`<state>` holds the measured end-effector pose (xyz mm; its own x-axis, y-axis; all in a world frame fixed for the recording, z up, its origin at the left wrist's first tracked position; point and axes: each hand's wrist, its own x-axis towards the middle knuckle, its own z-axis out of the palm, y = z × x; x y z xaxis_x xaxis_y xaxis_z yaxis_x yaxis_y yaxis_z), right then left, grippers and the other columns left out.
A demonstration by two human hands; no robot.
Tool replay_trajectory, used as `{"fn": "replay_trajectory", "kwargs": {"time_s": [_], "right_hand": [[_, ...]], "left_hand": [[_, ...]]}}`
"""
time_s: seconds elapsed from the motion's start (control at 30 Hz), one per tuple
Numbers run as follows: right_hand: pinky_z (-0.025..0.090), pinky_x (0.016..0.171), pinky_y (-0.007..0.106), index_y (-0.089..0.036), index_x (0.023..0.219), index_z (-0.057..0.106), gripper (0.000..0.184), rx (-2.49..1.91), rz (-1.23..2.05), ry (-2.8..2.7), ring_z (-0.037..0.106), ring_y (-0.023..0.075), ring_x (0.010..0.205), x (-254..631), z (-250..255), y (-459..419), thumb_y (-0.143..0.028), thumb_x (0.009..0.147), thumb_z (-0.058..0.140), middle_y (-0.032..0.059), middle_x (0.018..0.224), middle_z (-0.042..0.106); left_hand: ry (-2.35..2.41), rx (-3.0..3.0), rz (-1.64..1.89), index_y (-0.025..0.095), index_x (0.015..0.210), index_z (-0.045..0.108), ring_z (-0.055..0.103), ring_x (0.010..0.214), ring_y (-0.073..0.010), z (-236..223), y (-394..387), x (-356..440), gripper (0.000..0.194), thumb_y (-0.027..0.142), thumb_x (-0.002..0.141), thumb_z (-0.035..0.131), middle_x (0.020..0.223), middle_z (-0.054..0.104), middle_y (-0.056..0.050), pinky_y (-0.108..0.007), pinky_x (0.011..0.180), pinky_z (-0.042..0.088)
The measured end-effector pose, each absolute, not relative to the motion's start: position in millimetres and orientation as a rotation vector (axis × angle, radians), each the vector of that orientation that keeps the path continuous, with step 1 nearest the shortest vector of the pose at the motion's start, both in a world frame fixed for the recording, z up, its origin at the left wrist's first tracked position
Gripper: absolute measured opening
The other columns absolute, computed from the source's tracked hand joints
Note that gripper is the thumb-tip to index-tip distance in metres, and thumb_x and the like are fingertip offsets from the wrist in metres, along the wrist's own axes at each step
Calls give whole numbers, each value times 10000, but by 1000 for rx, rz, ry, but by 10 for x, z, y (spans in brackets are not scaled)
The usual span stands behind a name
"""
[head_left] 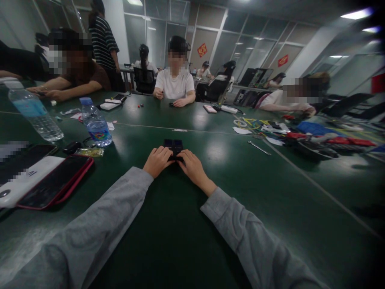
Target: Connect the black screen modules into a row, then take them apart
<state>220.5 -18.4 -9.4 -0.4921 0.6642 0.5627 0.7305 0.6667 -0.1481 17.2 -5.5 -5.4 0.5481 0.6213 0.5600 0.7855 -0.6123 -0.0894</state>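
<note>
Ahead of me on the dark green table (192,192) lies a small black object with dark square panels (173,143); its exact kind I cannot make out. My left hand (159,159) is closed at its near left side, fingers bent. From the other side, my right hand (192,165) grips the near right edge with curled fingers. The fingertips of both hands almost meet, hiding the object's near part. Both forearms, in grey sleeves, reach forward over the table.
On the left are water bottles (95,126), phones (55,180) and a small yellow packet (90,152). A wrench (259,148) and a pile of cables and tools (315,138) lie on the right. A person in a white shirt (175,84) sits opposite; others work around the room.
</note>
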Motion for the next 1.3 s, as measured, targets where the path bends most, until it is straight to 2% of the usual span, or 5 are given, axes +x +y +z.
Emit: {"fn": "replay_trajectory", "kwargs": {"time_s": [0.37, 0.6, 0.77, 1.03, 1.3], "right_hand": [[513, 834, 383, -175, 1074, 556, 116, -1237, -204, -2213, 568, 254, 981, 2193, -90, -198, -228, 970, 556, 108, 1090, 551], [500, 787, 412, -172, 1036, 543, 106, -1379, -333, -2118, 554, 277, 950, 2240, -109, -190, -255, 972, 530, 115, 1026, 564], [498, 747, 417, -188, 957, 533, 83, -1472, -433, -1965, 547, 282, 900, 2349, -124, -173, -269, 954, 516, 115, 970, 552], [509, 759, 433, -182, 973, 528, 97, -1528, -403, -1874, 538, 294, 935, 2426, -127, -174, -267, 971, 482, 133, 1012, 524], [489, 851, 460, -167, 1024, 546, 188, -1435, -450, -1804, 512, 310, 1030, 2383, -38, -235, -320, 1013, 437, 151, 1074, 516]], "left_hand": [[-1238, -2496, -753, 167, 997, 604, 550, 948, -294, -72, -59, 190, 306, 446, 948, 486, 1006, 619, -131, -400, 746, 435], [-1255, -2500, -864, 167, 991, 605, 540, 953, -270, -115, -6, 161, 357, 494, 941, 473, 999, 602, -111, -412, 844, 465], [-1282, -2516, -939, 164, 993, 615, 528, 953, -285, -129, 21, 134, 390, 514, 943, 450, 1003, 595, -126, -453, 854, 468], [-1256, -2445, -1071, 175, 1004, 608, 521, 1022, -302, -80, -26, 131, 287, 424, 945, 479, 1019, 583, -128, -485, 899, 459], [-1314, -2131, -1342, 208, 914, 574, 511, 1053, -307, -72, 14, -66, 138, 328, 848, 590, 991, 558, -107, -522, 934, 449]]}}
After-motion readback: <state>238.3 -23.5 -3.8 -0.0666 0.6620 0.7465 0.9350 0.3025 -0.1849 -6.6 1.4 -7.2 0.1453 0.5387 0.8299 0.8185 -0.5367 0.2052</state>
